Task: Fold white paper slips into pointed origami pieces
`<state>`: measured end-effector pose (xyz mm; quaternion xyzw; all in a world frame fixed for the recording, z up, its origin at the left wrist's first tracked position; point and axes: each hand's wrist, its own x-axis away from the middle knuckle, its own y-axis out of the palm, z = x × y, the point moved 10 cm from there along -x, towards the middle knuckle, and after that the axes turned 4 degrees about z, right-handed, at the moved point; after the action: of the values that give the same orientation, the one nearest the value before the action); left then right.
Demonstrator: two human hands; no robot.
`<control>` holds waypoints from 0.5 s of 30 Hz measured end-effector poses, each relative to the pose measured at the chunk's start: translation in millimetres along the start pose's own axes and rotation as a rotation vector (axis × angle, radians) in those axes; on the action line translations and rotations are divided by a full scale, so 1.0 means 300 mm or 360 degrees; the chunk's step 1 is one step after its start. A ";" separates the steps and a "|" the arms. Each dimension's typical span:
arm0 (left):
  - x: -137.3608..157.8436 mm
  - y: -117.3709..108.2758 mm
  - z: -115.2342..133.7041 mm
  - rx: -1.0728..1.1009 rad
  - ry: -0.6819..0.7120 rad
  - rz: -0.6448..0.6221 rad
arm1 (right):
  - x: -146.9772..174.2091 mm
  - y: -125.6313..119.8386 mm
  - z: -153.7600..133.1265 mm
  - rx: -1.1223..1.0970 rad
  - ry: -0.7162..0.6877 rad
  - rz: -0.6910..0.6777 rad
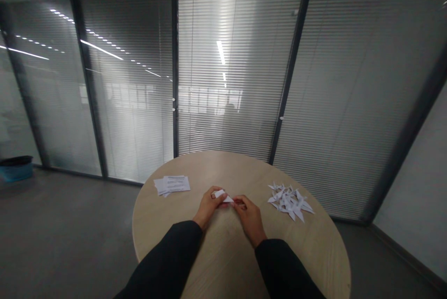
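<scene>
Between my two hands, over the middle of the table, is a small piece of folded white paper point(220, 194) with a pointed right end. My left hand point(210, 203) grips it from the left, thumb on top and fingers behind. With closed fingertips, my right hand point(247, 210) pinches the tip on the right side. Part of the paper is covered by my fingers, so its full shape is hidden. Off to the left lies a small stack of printed paper sheets point(176, 183). A pile of pointed, folded white paper pieces point(289, 200) rests to the right.
A round, light wooden table point(223, 252) carries all the paper. Behind it stands a glass partition with blinds point(226, 131) and dark frames. On the grey floor at the far left sits a blue bin point(16, 171). A white wall point(415, 187) rises at the right.
</scene>
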<state>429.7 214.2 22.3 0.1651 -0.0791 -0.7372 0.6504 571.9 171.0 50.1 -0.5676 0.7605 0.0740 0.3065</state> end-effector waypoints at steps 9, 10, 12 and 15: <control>0.022 0.011 -0.045 0.0216 -0.0343 -0.0077 | 0.003 -0.009 -0.059 -0.0053 -0.0148 0.0019; 0.022 0.017 -0.052 0.0264 -0.0374 -0.0099 | 0.004 -0.007 -0.064 -0.0058 -0.0167 0.0009; 0.023 0.030 -0.064 0.0346 -0.0423 -0.0158 | 0.006 -0.002 -0.074 -0.0056 -0.0217 -0.0008; 0.026 0.045 -0.078 0.0411 -0.0481 -0.0225 | 0.009 -0.006 -0.084 -0.0053 -0.0294 0.0006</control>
<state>449.7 206.9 4.0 0.1397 -0.2577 -0.7811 0.5513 563.6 156.6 69.4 -0.5620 0.7287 0.1393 0.3659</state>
